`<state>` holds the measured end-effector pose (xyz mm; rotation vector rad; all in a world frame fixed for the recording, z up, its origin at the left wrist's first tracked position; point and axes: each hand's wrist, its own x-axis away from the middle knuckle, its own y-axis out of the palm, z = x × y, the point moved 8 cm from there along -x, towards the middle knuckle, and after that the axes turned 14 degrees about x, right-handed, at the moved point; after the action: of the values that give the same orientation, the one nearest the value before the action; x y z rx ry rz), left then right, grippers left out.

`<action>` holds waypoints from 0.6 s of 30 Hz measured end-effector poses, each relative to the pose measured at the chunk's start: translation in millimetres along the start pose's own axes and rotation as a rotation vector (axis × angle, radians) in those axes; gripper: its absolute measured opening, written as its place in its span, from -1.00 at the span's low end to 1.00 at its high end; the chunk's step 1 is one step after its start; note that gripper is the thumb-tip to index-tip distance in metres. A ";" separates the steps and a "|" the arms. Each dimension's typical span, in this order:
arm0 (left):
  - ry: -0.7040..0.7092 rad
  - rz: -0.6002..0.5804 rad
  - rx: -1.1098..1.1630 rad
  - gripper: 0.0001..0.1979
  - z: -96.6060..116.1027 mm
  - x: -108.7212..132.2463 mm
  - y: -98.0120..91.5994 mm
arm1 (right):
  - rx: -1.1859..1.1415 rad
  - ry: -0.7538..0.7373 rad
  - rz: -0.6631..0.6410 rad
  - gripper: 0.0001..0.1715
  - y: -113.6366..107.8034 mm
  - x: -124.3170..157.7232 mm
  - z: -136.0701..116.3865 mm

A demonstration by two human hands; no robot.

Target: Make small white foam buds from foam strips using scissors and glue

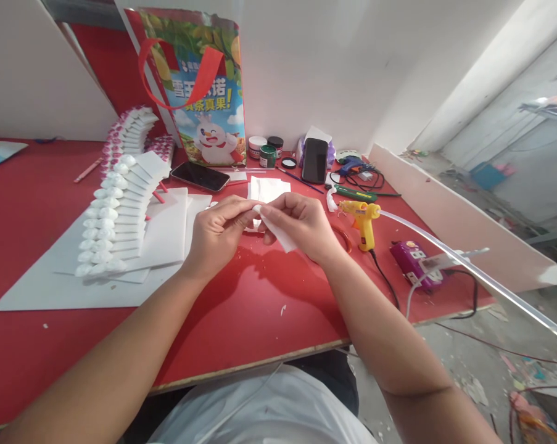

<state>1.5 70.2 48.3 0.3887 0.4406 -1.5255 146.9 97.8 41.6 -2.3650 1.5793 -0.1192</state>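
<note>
Both hands meet above the middle of the red table (pixel 259 320). Between them is a small white piece (pixel 284 239), its top end pinched by the fingertips and its flat lower part hanging under the right hand. My left hand (pixel 222 231) is closed at the piece's top end. My right hand (pixel 303 222) is closed on the same piece from the right. Just behind the hands lies a stack of white sheets (pixel 269 187). To the left, a curved row of white pieces with rounded tips (pixel 105 225) rests on white boards (pixel 42 277).
A yellow glue gun (pixel 364 223) with a long clear stick stands right of my right hand. Beyond it is a purple power box (pixel 417 265) with cables. A phone (pixel 200 177), paint jars (pixel 268 155) and a colourful bag (pixel 204 92) are at the back.
</note>
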 end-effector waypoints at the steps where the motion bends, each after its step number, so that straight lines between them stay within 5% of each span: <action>1: -0.003 0.012 0.002 -0.82 0.1 -0.2 -1.1 | -0.094 0.061 -0.051 -0.45 1.7 -1.5 4.4; 5: -0.038 0.029 0.045 -0.83 -3.2 -2.0 -5.3 | -0.364 0.263 -0.300 -0.30 14.8 -2.5 17.0; 8: -0.031 0.013 0.043 -0.84 -3.2 -2.7 -5.9 | -0.519 0.304 -0.478 -0.50 29.3 3.0 14.9; 12: -0.023 -0.030 0.069 -0.81 -1.5 -2.4 -2.3 | -0.678 0.311 -0.517 -0.80 35.3 7.2 10.7; 18: -0.011 -0.019 0.059 -0.81 -1.8 -2.1 -1.7 | -0.733 0.276 -0.523 -0.83 31.4 9.6 3.9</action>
<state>-0.2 72.9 47.9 0.4228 0.3919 -1.5614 123.7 78.7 27.9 -3.4337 1.1834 0.0391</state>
